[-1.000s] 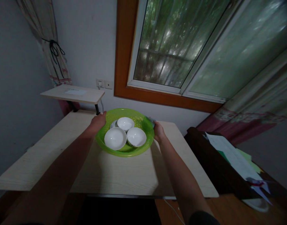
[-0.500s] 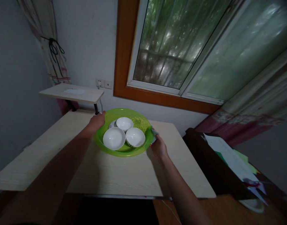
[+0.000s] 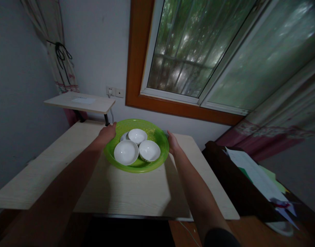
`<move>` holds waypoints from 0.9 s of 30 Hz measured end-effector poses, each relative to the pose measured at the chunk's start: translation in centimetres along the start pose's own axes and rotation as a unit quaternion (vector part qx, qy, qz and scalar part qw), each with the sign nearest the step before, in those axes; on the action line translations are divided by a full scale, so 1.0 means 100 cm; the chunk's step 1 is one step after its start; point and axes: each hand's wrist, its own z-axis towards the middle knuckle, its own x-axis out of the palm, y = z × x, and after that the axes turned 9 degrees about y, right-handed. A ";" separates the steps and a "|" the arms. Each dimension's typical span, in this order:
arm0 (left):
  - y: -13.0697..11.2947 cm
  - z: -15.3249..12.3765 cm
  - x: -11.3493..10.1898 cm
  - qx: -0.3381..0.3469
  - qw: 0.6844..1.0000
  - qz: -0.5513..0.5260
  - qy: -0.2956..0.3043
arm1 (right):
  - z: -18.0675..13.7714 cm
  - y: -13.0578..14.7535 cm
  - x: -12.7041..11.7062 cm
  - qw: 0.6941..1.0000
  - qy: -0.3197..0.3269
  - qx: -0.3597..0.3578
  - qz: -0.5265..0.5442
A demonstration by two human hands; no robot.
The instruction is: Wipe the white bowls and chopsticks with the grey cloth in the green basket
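A green plastic basin (image 3: 137,168) stands on the pale wooden desk, tilted slightly toward me. In it sit three white bowls: one at the back (image 3: 137,136), one at front left (image 3: 126,153) and one at front right (image 3: 149,151). Part of another whitish dish (image 3: 124,136) shows behind them. My left hand (image 3: 107,133) grips the basin's left rim. At the right rim, my right hand (image 3: 173,143) is closed on a greyish cloth (image 3: 166,132) pressed to the basin's edge. Most of the cloth is hidden by the hand and rim.
The pale desk (image 3: 137,195) carries a raised shelf (image 3: 101,104) with a paper label at back left. Wall sockets (image 3: 114,92) with a plugged cable are behind it. A dark brown piece of furniture (image 3: 224,178) holding papers (image 3: 252,171) stands at the right, below the window.
My right hand has slid with the cloth farther back along the basin's right rim, and less of the cloth shows. My left hand keeps its grip on the left rim.
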 end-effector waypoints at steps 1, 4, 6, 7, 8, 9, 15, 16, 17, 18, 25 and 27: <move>0.000 0.000 0.000 0.000 1.000 0.000 -0.002 | 0.003 0.001 -0.001 1.000 0.014 0.017 -0.004; -0.002 -0.002 -0.002 -0.007 1.000 -0.001 0.002 | 0.008 -0.001 -0.003 0.999 0.020 0.027 -0.018; -0.004 -0.005 -0.004 -0.011 1.000 -0.002 0.007 | 0.006 -0.004 -0.004 1.000 0.007 0.021 -0.022; -0.005 -0.006 -0.005 -0.013 1.000 -0.004 0.008 | 0.002 -0.005 -0.003 1.000 0.000 0.018 -0.023; -0.006 -0.007 -0.007 -0.013 1.000 -0.008 0.008 | -0.002 -0.007 -0.002 1.000 -0.006 0.013 -0.025; -0.007 -0.009 -0.008 -0.013 1.000 -0.010 0.007 | -0.008 -0.009 -0.001 1.000 -0.009 0.005 -0.027; -0.010 -0.012 -0.011 -0.024 1.000 -0.009 0.012 | -0.054 -0.031 0.014 0.999 -0.017 -0.044 0.014; -0.010 -0.012 -0.011 -0.021 1.000 -0.009 0.012 | -0.060 -0.038 0.016 0.998 -0.022 -0.050 0.025; -0.010 -0.013 -0.011 -0.017 1.000 -0.008 0.012 | -0.066 -0.045 0.017 0.997 -0.027 -0.059 0.031; -0.010 -0.013 -0.012 -0.013 1.000 -0.007 0.012 | -0.070 -0.052 0.018 0.996 -0.034 -0.073 0.035; -0.008 -0.012 -0.011 -0.012 1.000 -0.010 0.014 | -0.066 -0.069 0.013 0.992 -0.058 -0.104 0.031; -0.007 -0.011 -0.010 -0.011 1.000 -0.015 0.013 | -0.056 -0.062 0.014 0.994 -0.048 -0.101 0.011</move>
